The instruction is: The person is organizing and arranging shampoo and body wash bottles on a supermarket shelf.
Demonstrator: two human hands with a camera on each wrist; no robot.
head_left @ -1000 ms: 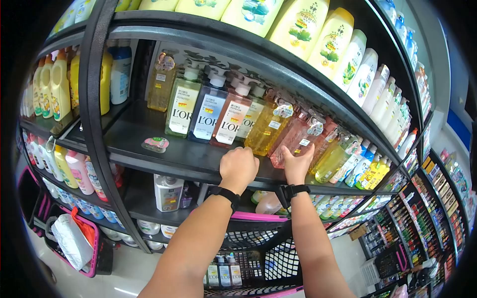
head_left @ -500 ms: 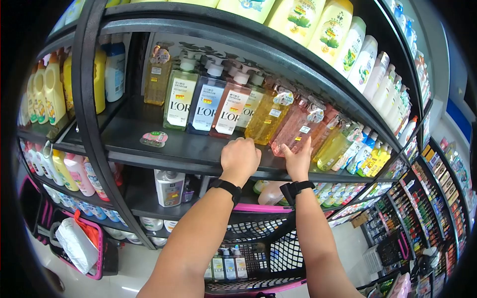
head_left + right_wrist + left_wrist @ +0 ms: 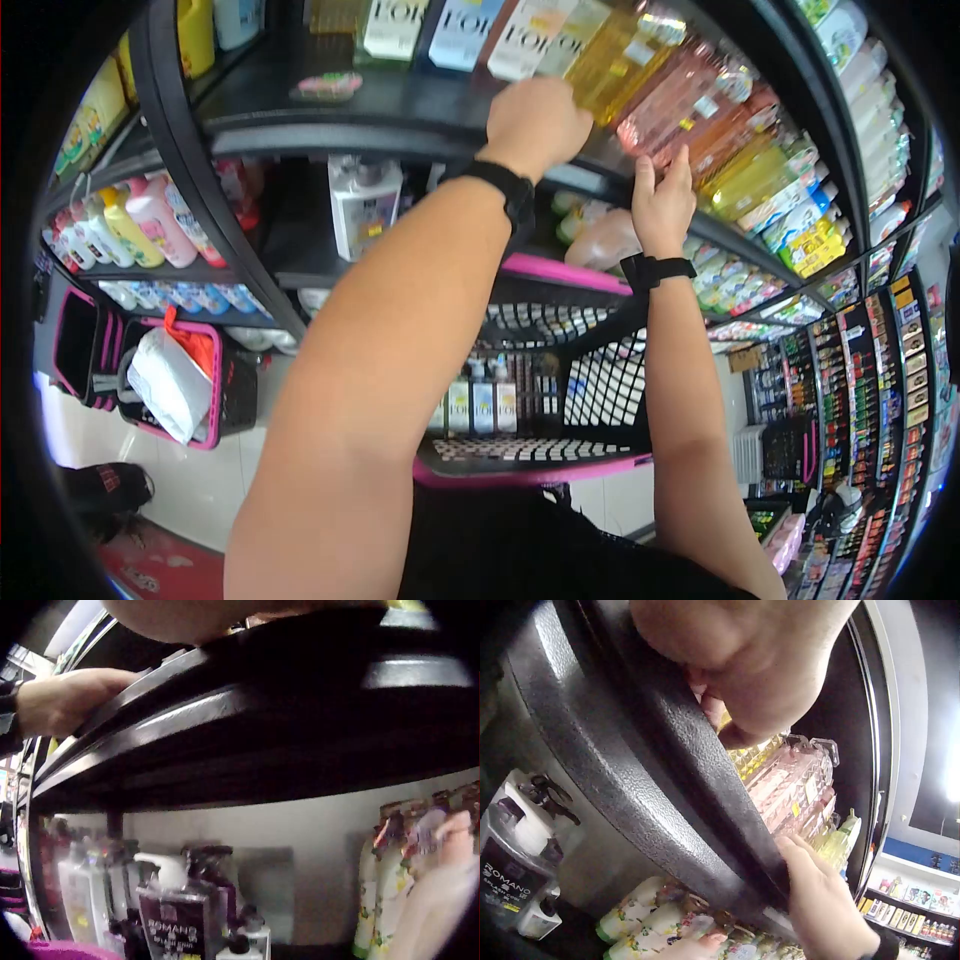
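In the head view my left hand [image 3: 537, 122] bends over the shelf's front edge, its back toward me, at the foot of an amber pump bottle [image 3: 620, 62]. Its fingertips are mostly hidden; the left wrist view shows a few fingers bent down beside the yellow bottle [image 3: 759, 756], and I cannot tell whether they grip anything. To the right, my right hand [image 3: 663, 205] is at the front edge below a pink, faceted bottle [image 3: 680, 100], thumb and fingers spread upward near its base. White-labelled L'OR bottles [image 3: 462, 35] stand left of the amber one.
A black shopping basket with a pink rim [image 3: 560, 475] lies below my arms, holding several labelled bottles [image 3: 482, 405]. A dark Romano pump bottle [image 3: 514, 874] stands on the lower shelf [image 3: 295, 255]. Another basket [image 3: 235, 390] with a white bag sits on the floor at left.
The head view has tipped downward, so shelf, bottles and hands appear higher and more of the basket shows. Both hands stay at the shelf edge by the amber and pink bottles.
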